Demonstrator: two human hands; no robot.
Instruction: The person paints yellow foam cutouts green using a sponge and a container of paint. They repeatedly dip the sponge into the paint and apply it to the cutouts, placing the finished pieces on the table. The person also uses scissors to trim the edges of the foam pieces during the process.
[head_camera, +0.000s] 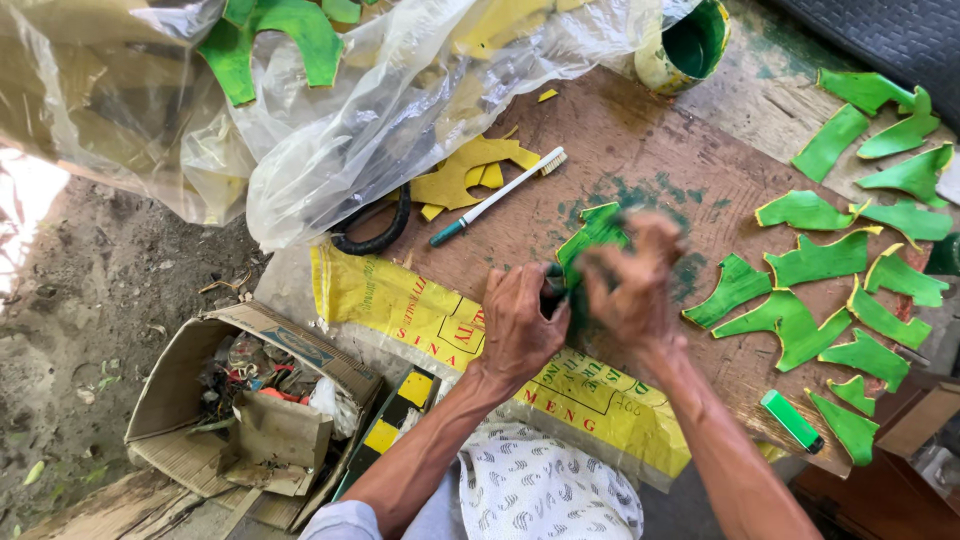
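My left hand (518, 325) is closed around a small dark object, partly hidden, at the near edge of a brown wooden board (640, 150). Beside it, my right hand (632, 280) is blurred and grips a green-painted curved piece (592, 232) that rests on the board. Green paint smears mark the wood around that piece. Several more green-painted pieces (815, 262) lie spread over the right side of the board.
A toothbrush (497, 197) and yellow unpainted pieces (470, 172) lie near a big clear plastic bag (330, 110) holding more pieces. A tin of green paint (685, 48) stands at the far edge. A green lighter (792, 421), a yellow sack (400, 305) and a cardboard box of rubbish (250, 400) are close by.
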